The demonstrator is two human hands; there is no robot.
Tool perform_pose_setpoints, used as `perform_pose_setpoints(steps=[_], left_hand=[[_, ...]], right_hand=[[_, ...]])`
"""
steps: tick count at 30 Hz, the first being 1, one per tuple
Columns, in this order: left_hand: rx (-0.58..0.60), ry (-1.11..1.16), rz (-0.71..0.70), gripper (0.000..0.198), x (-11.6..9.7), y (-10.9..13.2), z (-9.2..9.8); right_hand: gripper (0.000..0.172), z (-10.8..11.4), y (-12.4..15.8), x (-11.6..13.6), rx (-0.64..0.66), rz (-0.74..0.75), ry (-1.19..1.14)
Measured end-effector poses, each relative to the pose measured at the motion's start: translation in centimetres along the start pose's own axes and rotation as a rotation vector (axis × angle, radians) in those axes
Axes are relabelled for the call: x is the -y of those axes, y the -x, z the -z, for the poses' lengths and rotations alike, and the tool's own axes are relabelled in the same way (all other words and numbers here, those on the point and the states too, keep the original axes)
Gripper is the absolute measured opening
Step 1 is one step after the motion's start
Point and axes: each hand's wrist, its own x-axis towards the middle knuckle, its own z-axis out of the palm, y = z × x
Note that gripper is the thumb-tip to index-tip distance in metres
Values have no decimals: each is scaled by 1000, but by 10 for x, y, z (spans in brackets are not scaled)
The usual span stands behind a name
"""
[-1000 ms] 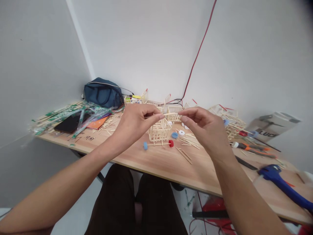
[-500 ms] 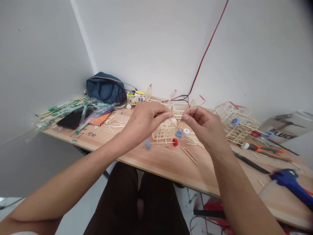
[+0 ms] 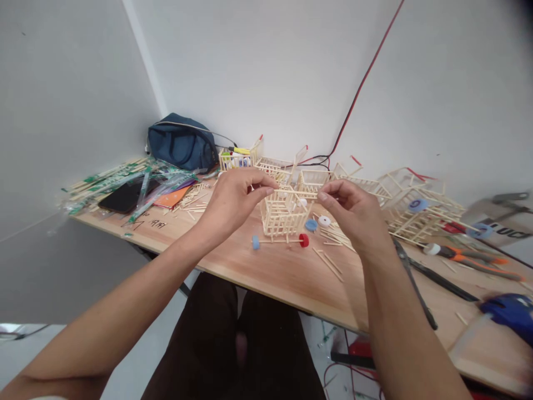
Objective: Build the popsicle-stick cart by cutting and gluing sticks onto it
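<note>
We have a thin pale stick (image 3: 296,193) stretched level between our hands, above the rear part of the stick basket (image 3: 278,226); whether it touches the basket we cannot tell. Our left hand (image 3: 238,195), up and to the left of the basket, pinches one end between thumb and forefinger. Our right hand (image 3: 350,210), on the basket's right, has thumb and fingertips pressed together at the other end, the remaining fingers loosely curled.

Just in front of the basket we see an axle stick (image 3: 280,241) with a blue wheel (image 3: 255,242) at its left end and a red wheel (image 3: 304,240) at its right. To the basket's right lie a blue cap (image 3: 311,225) and a white disc (image 3: 324,221), near each other, with loose sticks (image 3: 328,264) in front and to the right.

Farther right of the basket we find orange-handled pliers (image 3: 474,258) and a blue tool (image 3: 508,314), too blurred for us to make out well. Well to its left lie an orange card (image 3: 171,198) and a black phone (image 3: 120,195); a blue pouch (image 3: 181,143) sits behind them, left of and beyond the basket.
</note>
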Motion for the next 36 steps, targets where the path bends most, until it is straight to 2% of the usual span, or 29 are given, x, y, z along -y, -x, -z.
perform_pose_setpoints(steps=[8, 24, 36], left_hand=[[-17, 128, 72, 7, 13, 10, -9], [-35, -45, -21, 14, 13, 14, -13], [-61, -107, -78, 15, 16, 16, -14]], right_hand=[[17, 2, 2, -8, -10, -1, 23], [9, 0, 0, -14, -13, 16, 48], [10, -1, 1, -11, -30, 18, 65]])
